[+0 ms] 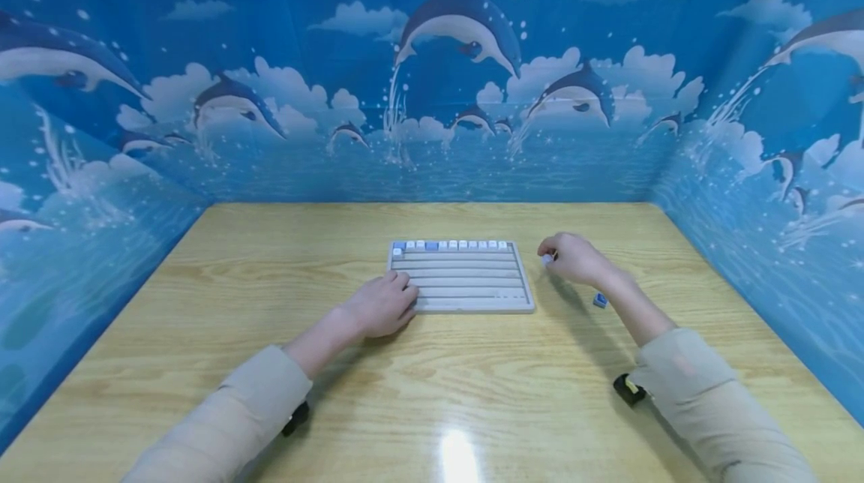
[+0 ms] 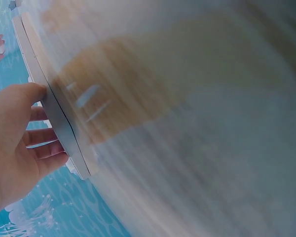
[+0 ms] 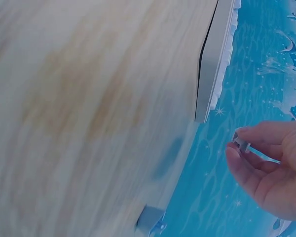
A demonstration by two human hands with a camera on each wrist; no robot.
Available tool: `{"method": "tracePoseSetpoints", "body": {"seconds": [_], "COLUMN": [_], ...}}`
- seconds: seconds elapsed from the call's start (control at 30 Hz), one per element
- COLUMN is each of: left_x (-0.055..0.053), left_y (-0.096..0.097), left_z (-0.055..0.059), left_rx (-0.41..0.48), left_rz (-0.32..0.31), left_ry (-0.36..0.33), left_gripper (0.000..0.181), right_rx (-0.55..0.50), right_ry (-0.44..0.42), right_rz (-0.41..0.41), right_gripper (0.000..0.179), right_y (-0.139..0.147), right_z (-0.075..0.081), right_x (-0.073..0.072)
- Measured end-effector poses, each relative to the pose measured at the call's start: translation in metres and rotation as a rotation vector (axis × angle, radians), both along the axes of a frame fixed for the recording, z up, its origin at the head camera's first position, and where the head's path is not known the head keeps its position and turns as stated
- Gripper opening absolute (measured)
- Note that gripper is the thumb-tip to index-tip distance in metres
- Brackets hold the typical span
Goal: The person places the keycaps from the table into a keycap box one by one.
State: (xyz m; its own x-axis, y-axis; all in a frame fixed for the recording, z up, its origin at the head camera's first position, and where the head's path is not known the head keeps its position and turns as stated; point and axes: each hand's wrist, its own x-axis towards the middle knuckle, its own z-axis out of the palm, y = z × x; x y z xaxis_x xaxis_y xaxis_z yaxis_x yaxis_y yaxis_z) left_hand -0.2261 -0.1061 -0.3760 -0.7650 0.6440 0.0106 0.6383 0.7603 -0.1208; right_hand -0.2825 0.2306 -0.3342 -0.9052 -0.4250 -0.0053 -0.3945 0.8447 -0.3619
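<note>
A pale, low keyboard (image 1: pixel 466 282) lies on the table, crossed by several long ridges. White and blue keycaps (image 1: pixel 462 245) line its far row, and one white keycap (image 1: pixel 397 252) sits at the left of the second row. My left hand (image 1: pixel 383 304) holds its front left corner; the left wrist view shows the thumb on the front edge and the fingers around the side. To the right of the keyboard, my right hand (image 1: pixel 574 258) pinches a small white keycap (image 3: pixel 241 142) between thumb and fingertips, above the table.
A small blue-and-grey block (image 1: pixel 600 300) lies on the table below the right forearm. Blue dolphin-print cloth (image 1: pixel 432 160) walls the back and both sides of the wooden table (image 1: pixel 405 408).
</note>
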Motion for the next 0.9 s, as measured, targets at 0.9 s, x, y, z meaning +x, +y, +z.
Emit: {"method": "tracePoseSetpoints", "body": {"seconds": [0.9], "left_x": [0.0], "left_y": [0.0], "left_z": [0.001], "left_rx": [-0.029], "left_rz": [0.003], "left_ry": [0.001], "left_gripper": [0.024], "right_rx": [-0.034], "right_ry": [0.088], "right_rz": [0.092], "right_gripper": [0.022], "right_y": [-0.035], "right_z": [0.001], "right_x": [-0.007]}}
